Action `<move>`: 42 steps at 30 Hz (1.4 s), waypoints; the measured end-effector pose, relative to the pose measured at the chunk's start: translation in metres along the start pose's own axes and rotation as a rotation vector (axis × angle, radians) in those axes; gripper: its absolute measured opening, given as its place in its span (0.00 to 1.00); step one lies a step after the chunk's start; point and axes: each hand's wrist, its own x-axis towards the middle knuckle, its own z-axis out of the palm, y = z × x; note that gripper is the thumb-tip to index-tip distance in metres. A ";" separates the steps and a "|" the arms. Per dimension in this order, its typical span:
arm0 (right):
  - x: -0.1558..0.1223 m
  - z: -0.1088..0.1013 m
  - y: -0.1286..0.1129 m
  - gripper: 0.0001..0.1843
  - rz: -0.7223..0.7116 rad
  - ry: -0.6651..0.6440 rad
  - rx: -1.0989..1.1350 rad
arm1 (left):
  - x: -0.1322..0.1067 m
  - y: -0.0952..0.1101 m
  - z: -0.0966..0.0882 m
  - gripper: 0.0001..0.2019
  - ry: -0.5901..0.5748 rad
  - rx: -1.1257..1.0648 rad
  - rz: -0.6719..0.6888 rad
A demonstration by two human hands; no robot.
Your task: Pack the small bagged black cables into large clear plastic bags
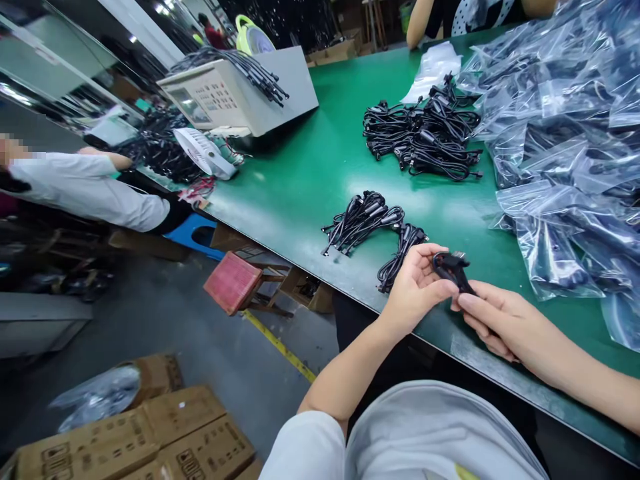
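Note:
A coiled black cable (456,268) with a plug at its upper end is held above the near edge of the green table (280,177). My left hand (417,283) has its thumb and fingers closed on one side of the coil. From the other side, my right hand (495,317) pinches the same cable, its lower part hidden by the fingers. Just beyond my left hand lies a small bundle of black cables (399,257), and left of that a larger bundle (363,220).
Farther back is a big pile of coiled cables (423,133). Clear plastic bags (560,153) of dark items heap up at right. A beige instrument (240,93) stands at the far left, near a small white fan (204,152). A red-topped stool (233,283) and cartons (150,433) are on the floor.

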 end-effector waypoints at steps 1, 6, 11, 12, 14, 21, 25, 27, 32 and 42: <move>0.000 0.000 0.002 0.23 -0.029 0.033 -0.111 | -0.001 -0.001 0.000 0.26 0.013 0.045 0.015; -0.001 -0.009 0.000 0.18 -0.198 0.231 -0.563 | -0.003 -0.003 -0.001 0.24 0.030 0.164 0.102; 0.000 -0.020 0.004 0.18 -0.397 0.417 -0.893 | -0.005 -0.008 -0.003 0.24 0.106 0.284 0.327; 0.000 -0.021 0.007 0.19 -0.413 0.425 -0.932 | -0.006 -0.008 -0.003 0.21 0.118 0.313 0.352; 0.000 -0.021 0.010 0.21 -0.420 0.419 -0.986 | -0.007 -0.006 -0.002 0.15 0.136 0.349 0.358; -0.003 -0.015 0.005 0.18 -0.327 0.236 -0.811 | -0.003 -0.002 0.000 0.10 0.044 0.195 0.233; -0.002 -0.017 0.002 0.20 -0.141 0.012 -0.525 | -0.003 -0.004 -0.003 0.14 0.013 0.172 0.198; 0.001 -0.018 0.000 0.20 -0.145 0.009 -0.483 | -0.004 -0.003 -0.004 0.18 -0.017 0.196 0.171; 0.006 -0.018 -0.003 0.26 -0.368 0.321 -0.778 | -0.006 -0.002 -0.002 0.17 -0.144 0.306 0.135; 0.002 -0.020 -0.001 0.18 -0.439 0.435 -1.075 | -0.009 -0.007 0.001 0.18 -0.105 0.402 0.183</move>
